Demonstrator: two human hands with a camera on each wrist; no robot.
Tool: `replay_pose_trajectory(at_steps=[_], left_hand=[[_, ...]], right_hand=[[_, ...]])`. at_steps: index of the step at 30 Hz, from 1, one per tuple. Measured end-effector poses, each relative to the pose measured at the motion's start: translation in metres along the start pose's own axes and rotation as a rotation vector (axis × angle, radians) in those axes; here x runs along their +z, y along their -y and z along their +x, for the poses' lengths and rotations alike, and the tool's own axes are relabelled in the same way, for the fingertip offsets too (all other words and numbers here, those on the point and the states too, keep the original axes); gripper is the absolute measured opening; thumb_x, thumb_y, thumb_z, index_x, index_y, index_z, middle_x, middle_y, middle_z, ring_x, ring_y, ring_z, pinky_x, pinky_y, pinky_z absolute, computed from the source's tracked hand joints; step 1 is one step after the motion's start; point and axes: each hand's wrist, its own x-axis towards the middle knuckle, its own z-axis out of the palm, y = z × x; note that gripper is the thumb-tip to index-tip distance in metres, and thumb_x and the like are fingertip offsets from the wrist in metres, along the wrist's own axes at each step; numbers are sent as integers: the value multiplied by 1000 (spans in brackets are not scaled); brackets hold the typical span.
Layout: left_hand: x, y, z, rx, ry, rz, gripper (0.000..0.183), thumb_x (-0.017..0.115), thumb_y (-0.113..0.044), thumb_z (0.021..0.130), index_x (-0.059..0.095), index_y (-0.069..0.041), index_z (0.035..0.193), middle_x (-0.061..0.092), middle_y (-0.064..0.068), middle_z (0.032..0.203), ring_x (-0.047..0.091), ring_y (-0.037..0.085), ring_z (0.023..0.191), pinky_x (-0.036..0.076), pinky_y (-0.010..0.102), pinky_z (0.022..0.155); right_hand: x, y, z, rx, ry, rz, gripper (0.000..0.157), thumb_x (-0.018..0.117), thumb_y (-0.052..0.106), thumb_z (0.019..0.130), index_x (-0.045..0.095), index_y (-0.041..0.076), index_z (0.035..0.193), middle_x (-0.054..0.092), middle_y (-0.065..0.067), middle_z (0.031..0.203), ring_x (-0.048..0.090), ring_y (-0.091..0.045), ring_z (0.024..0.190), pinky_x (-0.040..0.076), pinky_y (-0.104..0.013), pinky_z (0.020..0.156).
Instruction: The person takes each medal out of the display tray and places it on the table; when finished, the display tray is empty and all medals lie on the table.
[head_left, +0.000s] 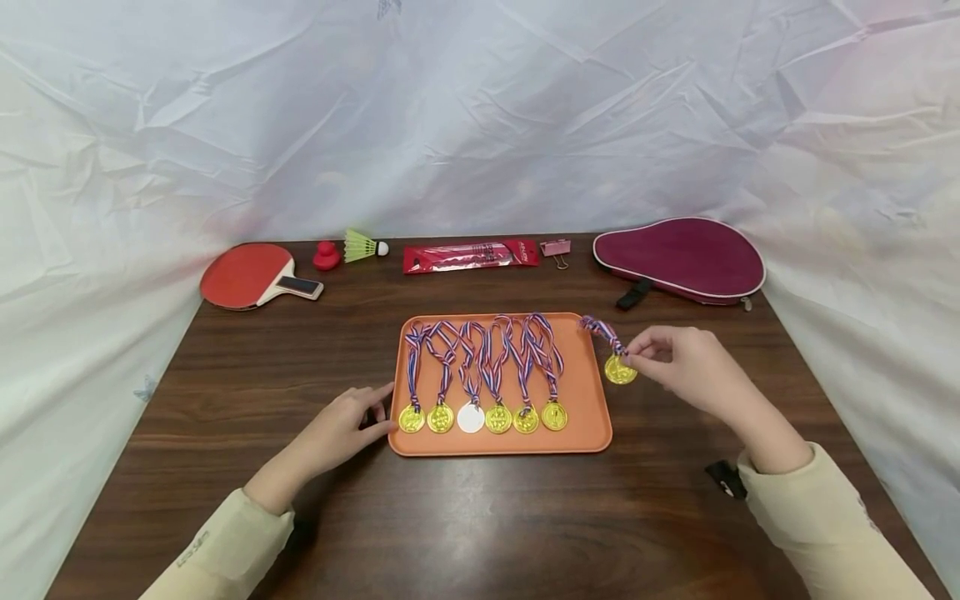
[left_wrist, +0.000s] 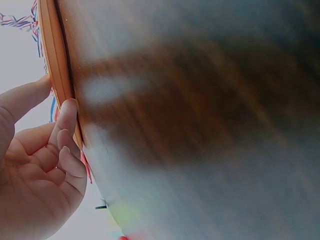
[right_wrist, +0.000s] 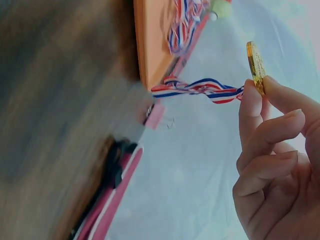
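Note:
My right hand [head_left: 693, 367] pinches a gold medal [right_wrist: 256, 67] between thumb and index finger, just right of the orange tray [head_left: 592, 400]. Its red, white and blue ribbon [head_left: 602, 332] stretches from the fingers to the tray's upper right corner. On the tray, several gold medals, one of them a gold medal [head_left: 554, 416] at the right end, lie in a row with a silver-white medal [head_left: 471, 417]. Their ribbons run toward the tray's far edge. My left hand [head_left: 341, 429] touches the tray's left rim with thumb and fingertips, the other fingers loosely bent.
Along the back lie a red table tennis bat [head_left: 240, 275], a red rubber duck [head_left: 326, 256], a yellow shuttlecock [head_left: 360, 247], a red packet [head_left: 471, 255], a pink binder clip [head_left: 555, 247] and a maroon bat case [head_left: 686, 257]. White cloth surrounds the wooden table [head_left: 465, 533].

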Motion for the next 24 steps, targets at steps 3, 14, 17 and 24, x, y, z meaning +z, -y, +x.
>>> replay_pose_trajectory(at_steps=[3,14,17,24], left_hand=[[0,0,0,1,0,7,56,66,-30,81,49,-4,128,48,-10,74,42,12,67,35,24,56],[0,0,1,1,8,12,57,66,-30,81,48,-4,128,47,-10,74,42,12,66,35,24,55],[0,1,2,-1,12,16,57,66,-30,81,48,-3,128,47,-10,74,42,12,66,35,24,55],[1,0,2,-4,20,17,58,66,-29,81,47,-2,129,47,-10,73,42,11,67,36,24,57]], right_hand=[[-9,-3,1,-9,-66,-29,13,64,36,82,64,23,81,62,7,72,55,-14,67,39,-33,58],[-7,-31,7,67,-80,-70,20,61,40,83,65,20,82,62,6,73,56,-15,69,39,-33,59],[3,-39,7,67,-14,-91,18,62,38,82,66,20,80,62,7,72,56,-12,69,41,-33,62],[18,-49,-2,157,148,5,21,63,35,82,64,14,84,61,0,72,53,-13,54,41,-32,52]])
